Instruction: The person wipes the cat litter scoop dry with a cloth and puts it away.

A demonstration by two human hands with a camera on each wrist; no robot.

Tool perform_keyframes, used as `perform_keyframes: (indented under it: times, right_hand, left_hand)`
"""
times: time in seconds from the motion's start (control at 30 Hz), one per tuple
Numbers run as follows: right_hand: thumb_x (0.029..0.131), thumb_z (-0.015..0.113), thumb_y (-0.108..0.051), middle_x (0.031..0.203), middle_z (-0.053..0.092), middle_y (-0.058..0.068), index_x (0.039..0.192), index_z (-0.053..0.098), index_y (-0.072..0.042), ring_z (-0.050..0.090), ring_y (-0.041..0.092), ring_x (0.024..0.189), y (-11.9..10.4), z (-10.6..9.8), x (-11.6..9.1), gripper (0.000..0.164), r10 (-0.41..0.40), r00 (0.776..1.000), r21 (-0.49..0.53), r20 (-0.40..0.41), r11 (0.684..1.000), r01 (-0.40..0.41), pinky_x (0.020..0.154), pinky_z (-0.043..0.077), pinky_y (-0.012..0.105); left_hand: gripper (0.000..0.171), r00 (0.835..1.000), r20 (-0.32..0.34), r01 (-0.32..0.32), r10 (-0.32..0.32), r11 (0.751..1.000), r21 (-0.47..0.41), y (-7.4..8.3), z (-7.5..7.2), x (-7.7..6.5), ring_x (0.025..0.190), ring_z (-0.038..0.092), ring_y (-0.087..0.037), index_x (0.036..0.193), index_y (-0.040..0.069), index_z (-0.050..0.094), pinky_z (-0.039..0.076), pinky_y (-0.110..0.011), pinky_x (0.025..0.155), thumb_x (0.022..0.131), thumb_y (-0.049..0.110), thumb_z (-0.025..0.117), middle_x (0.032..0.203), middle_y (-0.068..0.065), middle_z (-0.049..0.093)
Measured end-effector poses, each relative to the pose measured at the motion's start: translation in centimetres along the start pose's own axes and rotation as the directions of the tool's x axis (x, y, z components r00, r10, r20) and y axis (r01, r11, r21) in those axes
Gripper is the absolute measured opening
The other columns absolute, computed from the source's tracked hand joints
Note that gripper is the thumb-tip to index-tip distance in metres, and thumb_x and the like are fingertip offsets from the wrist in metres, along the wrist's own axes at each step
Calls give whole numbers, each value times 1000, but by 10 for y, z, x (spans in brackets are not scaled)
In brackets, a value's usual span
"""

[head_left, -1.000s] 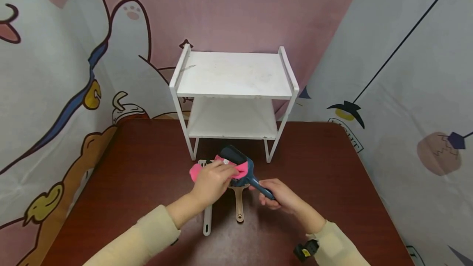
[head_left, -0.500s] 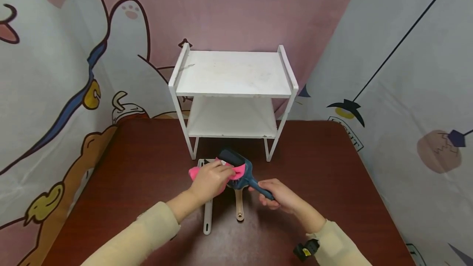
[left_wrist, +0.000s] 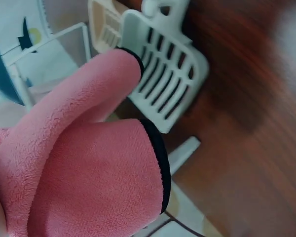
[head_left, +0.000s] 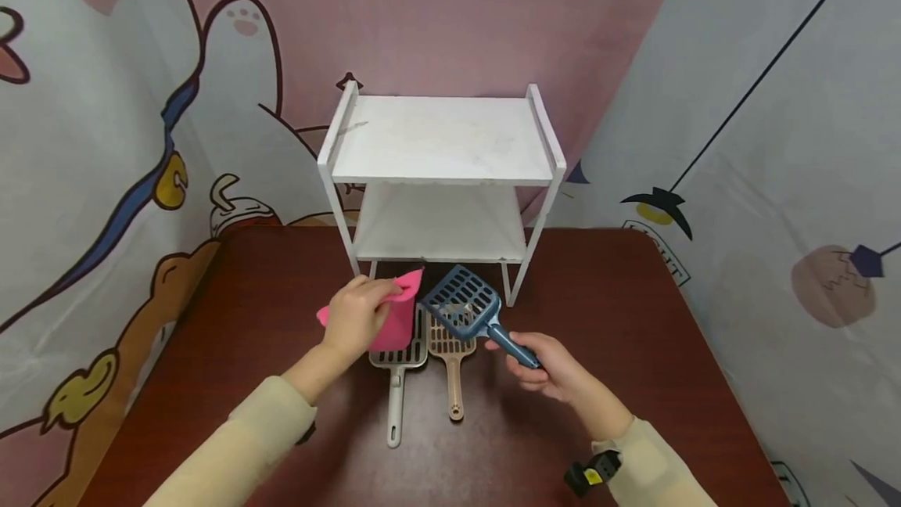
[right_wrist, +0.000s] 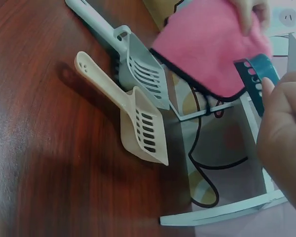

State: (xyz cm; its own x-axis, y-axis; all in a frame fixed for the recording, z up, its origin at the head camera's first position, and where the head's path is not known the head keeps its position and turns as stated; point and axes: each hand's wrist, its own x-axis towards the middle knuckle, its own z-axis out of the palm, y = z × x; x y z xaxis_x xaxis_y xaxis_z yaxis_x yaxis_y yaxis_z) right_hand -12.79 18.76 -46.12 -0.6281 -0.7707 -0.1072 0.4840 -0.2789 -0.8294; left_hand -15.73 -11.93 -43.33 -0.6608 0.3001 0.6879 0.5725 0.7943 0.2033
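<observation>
My left hand [head_left: 355, 315] pinches a pink cloth [left_wrist: 98, 173] with dark edging, which hangs over a grey-white litter scoop [head_left: 397, 382] on the table. In my right hand [head_left: 545, 366] is the handle of a blue litter scoop [head_left: 464, 303], its slotted head raised over a beige litter scoop [head_left: 454, 382]. The beige and grey-white scoops lie side by side, handles toward me. The right wrist view shows part of the blue scoop beside the fingers, apart from the cloth.
A white two-tier shelf [head_left: 443, 143] stands at the back of the brown table [head_left: 605, 311], just behind the scoops. A patterned curtain [head_left: 457, 22] hangs behind and along the sides.
My left hand has drawn the pink cloth off the blue scoop, to the left. The blue scoop has turned so its slotted face shows, and the scoops below are uncovered.
</observation>
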Motion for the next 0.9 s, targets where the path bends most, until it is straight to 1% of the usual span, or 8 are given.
perform_keyframes:
  times: [0.13, 0.23, 0.4, 0.5, 0.6, 0.7, 0.77, 0.9]
  right_hand:
    - [101, 13, -18, 62, 50, -12, 118, 54, -7, 24, 0, 41, -1, 0, 3, 46, 17, 1000, 71, 22, 997, -18, 40, 17, 17]
    - [101, 13, -19, 62, 50, -12, 118, 55, -8, 24, 1, 41, 0, 2, 7, 46, 27, 999, 104, 43, 994, -32, 40, 18, 15]
    - [102, 12, -20, 62, 52, -12, 116, 56, -10, 23, 0, 40, 1, 8, 12, 47, 41, 998, 147, 38, 988, -46, 40, 16, 14]
    - [102, 10, -19, 64, 53, -12, 115, 57, -10, 24, 0, 41, 1, 10, 12, 50, 41, 998, 186, 51, 981, -50, 41, 16, 13]
    - [101, 6, -19, 64, 54, -12, 116, 56, -10, 22, 0, 41, 2, 9, 10, 53, 29, 996, 224, 86, 973, -48, 41, 17, 12]
    - [101, 5, -18, 64, 51, -12, 118, 55, -9, 20, 1, 42, 2, 7, 9, 54, 6, 991, 244, 130, 969, -38, 41, 16, 12]
    - [101, 6, -18, 64, 49, -12, 119, 55, -9, 18, 1, 42, 2, 6, 7, 53, -2, 989, 249, 149, 968, -36, 40, 15, 12]
    - [101, 9, -19, 63, 49, -12, 120, 55, -8, 19, 0, 42, 2, 2, 4, 50, 6, 991, 219, 137, 975, -36, 40, 15, 14]
  left_hand:
    - [26, 993, -71, -93, 90, 995, -40, 15, -5, 3, 66, 59, -15, 84, 11, 72, 47, -24, 55, 64, -6, 74, 83, -3, 74]
    - [25, 977, -120, -185, 176, 981, -64, 28, -3, 1, 65, 60, -14, 80, 11, 71, 48, -24, 57, 61, -5, 74, 78, -2, 73]
    - [22, 921, -137, -372, 364, 927, -40, 48, 5, -6, 67, 62, -12, 79, 11, 70, 50, -22, 64, 59, 2, 75, 76, 0, 72]
    - [19, 900, -108, -426, 423, 905, -13, 52, 11, -7, 68, 63, -11, 79, 11, 69, 50, -20, 66, 63, 4, 75, 80, 0, 73]
    - [17, 902, -84, -424, 423, 906, 10, 48, 14, -6, 67, 62, -12, 79, 11, 69, 49, -21, 65, 65, 2, 72, 80, -1, 73]
    - [18, 918, -53, -391, 392, 920, 35, 37, 14, -5, 68, 60, -13, 80, 10, 69, 49, -23, 64, 65, -1, 69, 80, -2, 72]
    - [18, 936, -45, -347, 349, 936, 55, 27, 13, -5, 67, 60, -13, 80, 10, 69, 49, -23, 62, 65, -1, 70, 79, -1, 72]
    - [23, 978, -2, -209, 210, 975, 82, 5, 7, -6, 71, 61, -15, 82, 11, 70, 51, -26, 63, 64, -2, 74, 82, -2, 73]
